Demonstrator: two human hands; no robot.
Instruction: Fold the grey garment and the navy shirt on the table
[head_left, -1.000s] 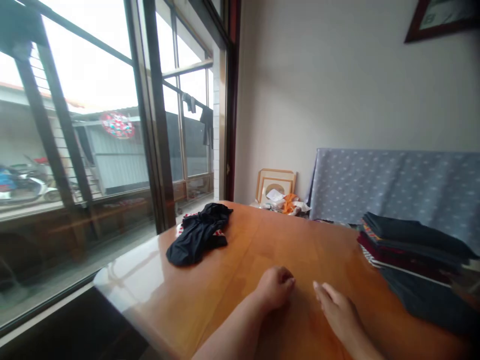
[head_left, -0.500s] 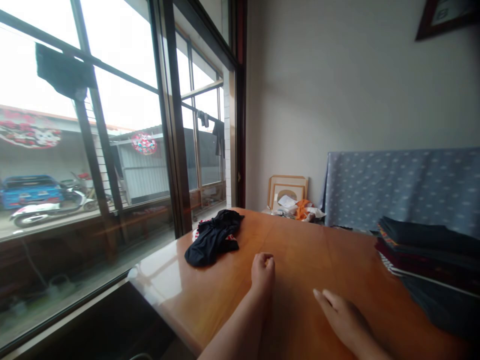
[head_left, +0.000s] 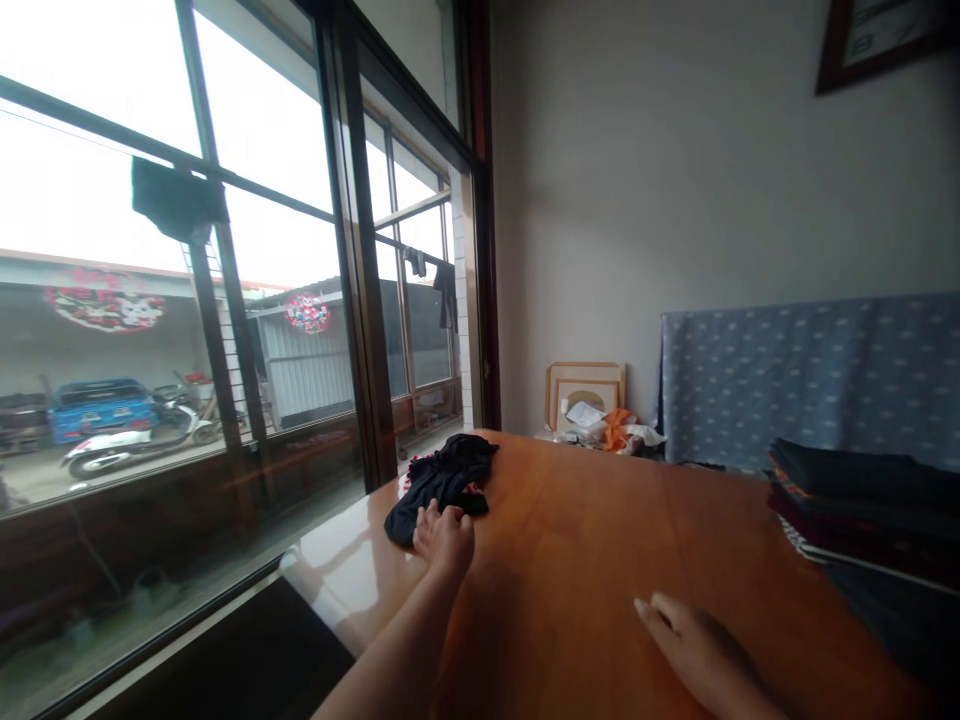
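Note:
A crumpled dark garment (head_left: 439,478) lies at the window end of the wooden table (head_left: 570,560), with bits of red-and-white cloth showing at its edges. My left hand (head_left: 445,538) is over its near edge, fingers apart and slightly bent, holding nothing; whether the fingertips touch the cloth I cannot tell. Low over the table's near right part is my right hand (head_left: 694,640), empty, thumb stretched out and apart from the loosely bent fingers. To its right rises a stack of folded clothes (head_left: 870,515), mostly dark, with a striped edge showing.
A glass window (head_left: 277,300) runs along the left side. Behind the table stand picture frames (head_left: 555,400), with an orange and white heap (head_left: 616,430) in front. A blue patterned cloth (head_left: 810,380) hangs at the back right.
My left hand has moved left to the dark garment, its fingers spreading from a closed pose. The right hand stays nearly in place. The view has shifted slightly left and up.

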